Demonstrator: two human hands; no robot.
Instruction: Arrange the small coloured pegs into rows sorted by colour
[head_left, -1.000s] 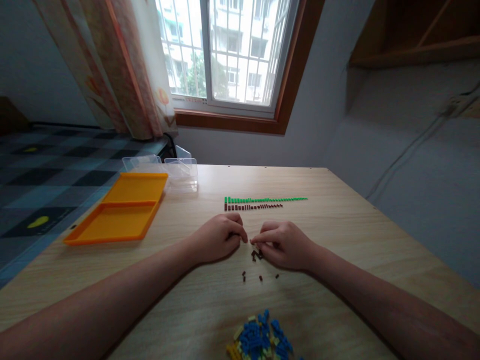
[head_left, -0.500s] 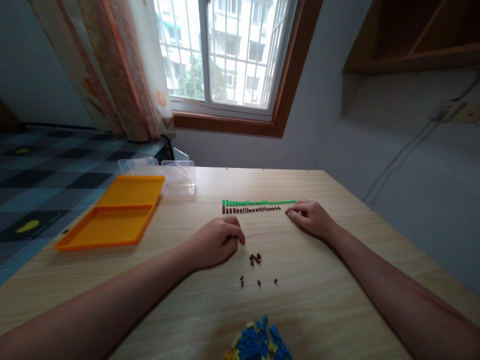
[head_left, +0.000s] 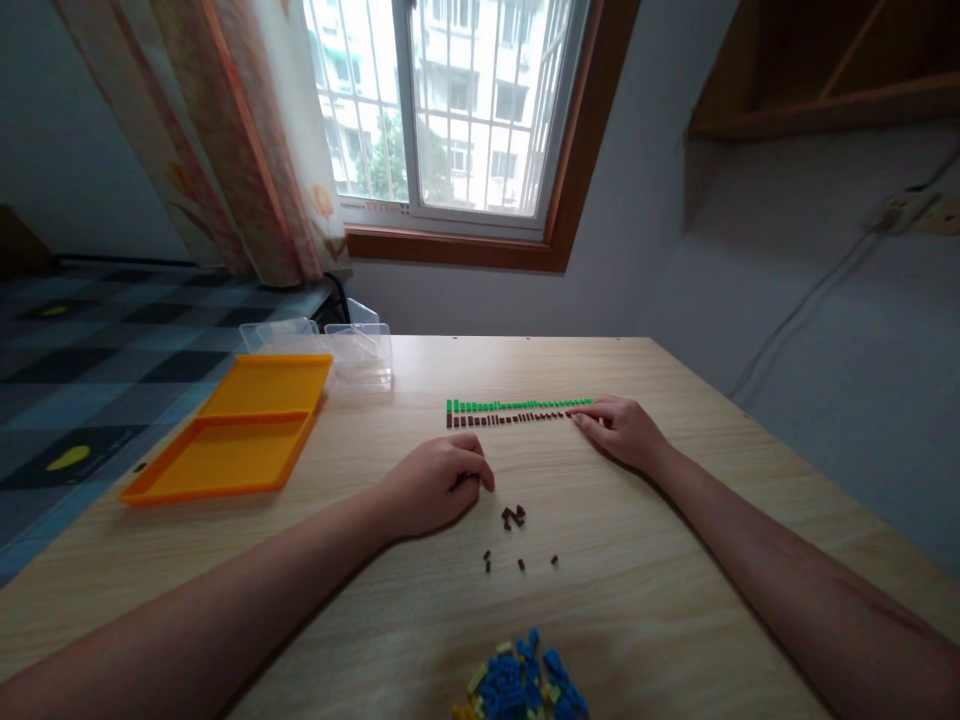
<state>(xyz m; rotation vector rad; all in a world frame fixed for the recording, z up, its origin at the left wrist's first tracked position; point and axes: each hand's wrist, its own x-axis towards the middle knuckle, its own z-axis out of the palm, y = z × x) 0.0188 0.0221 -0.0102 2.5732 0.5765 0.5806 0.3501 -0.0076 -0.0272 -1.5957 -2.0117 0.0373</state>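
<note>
At the right end of a row of small brown building bricks [head_left: 495,420], my right hand [head_left: 621,430] pinches a little brown brick [head_left: 569,414] against the tabletop. Just behind that row runs a matching row of green bricks [head_left: 510,406], its far right end close to my fingers. My left hand [head_left: 442,485] rests on the table in front of the rows, fingers curled in and nothing visible in them. To its right lies a small heap of brown bricks [head_left: 514,517]. A few single brown bricks [head_left: 521,564] are scattered nearer to me.
A pile of blue and yellow bricks [head_left: 521,680] lies at the near edge of view. On the left of the wooden table [head_left: 637,600] sits an open orange case [head_left: 225,455], with clear plastic boxes [head_left: 360,360] behind it. A bed [head_left: 45,340] adjoins the left side.
My right hand has moved slightly away from me and left, bringing the brown brick in line with the row's end. My left hand stays in place; the view has shifted a little.
</note>
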